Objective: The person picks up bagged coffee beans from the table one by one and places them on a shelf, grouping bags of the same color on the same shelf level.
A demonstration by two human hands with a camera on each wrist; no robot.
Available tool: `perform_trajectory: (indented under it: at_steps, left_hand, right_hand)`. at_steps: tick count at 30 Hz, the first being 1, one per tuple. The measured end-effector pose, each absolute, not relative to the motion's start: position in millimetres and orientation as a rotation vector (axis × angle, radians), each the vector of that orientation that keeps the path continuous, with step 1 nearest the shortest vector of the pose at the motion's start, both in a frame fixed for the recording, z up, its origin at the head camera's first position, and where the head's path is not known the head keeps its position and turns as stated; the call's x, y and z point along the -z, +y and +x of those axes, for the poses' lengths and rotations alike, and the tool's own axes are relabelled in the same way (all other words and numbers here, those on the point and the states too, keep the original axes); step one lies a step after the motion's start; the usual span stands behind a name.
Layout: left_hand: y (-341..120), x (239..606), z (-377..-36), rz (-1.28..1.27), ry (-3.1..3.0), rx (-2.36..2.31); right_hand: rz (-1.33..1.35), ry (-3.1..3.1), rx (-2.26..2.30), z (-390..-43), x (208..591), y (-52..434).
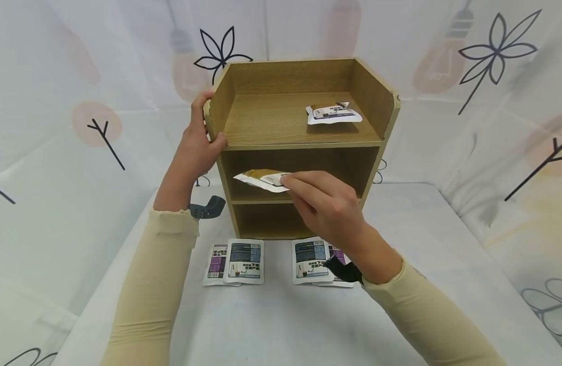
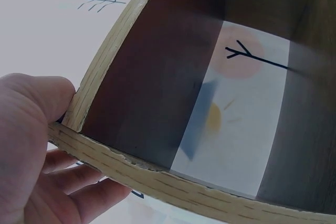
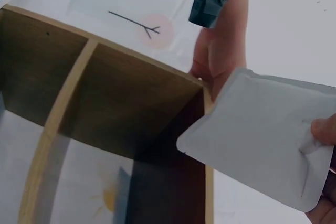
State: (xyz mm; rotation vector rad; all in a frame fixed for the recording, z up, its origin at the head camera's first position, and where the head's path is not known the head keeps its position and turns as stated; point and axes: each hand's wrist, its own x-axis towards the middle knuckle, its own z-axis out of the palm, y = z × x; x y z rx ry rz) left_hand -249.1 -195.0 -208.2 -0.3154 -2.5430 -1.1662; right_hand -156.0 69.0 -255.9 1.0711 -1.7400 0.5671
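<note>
Nearest, four sachets (image 1: 244, 260) flat on the table (image 1: 271, 325), not yet shelved. Beyond, right hand (image 1: 326, 206) pinching one sachet (image 1: 262, 179) at the mouth of the middle compartment. Left hand (image 1: 196, 147) curled round the wooden shelf unit's (image 1: 303, 147) upper corner. Farthest, one sachet on the top shelf (image 1: 333, 113), already placed.

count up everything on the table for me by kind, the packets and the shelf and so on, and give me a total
Packets: 6. One on the top shelf, one held in the right hand, two overlapping at front left, two overlapping at front right.
Wooden shelf units: 1, gripped by the left hand.
Total: 7 things.
</note>
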Motion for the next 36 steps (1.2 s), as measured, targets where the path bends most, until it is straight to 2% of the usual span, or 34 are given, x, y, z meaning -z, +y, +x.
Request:
perform_trajectory:
  at_steps: [16, 36]
  left_hand:
    - [-196, 208, -249, -0.331, -2.542, 1.152]
    - [-196, 210, -250, -0.348, -2.522, 1.133]
  right_hand:
    - [1.018, -1.632, -0.618, -162, 238, 64]
    - [0.975, -1.524, -0.582, -192, 230, 51]
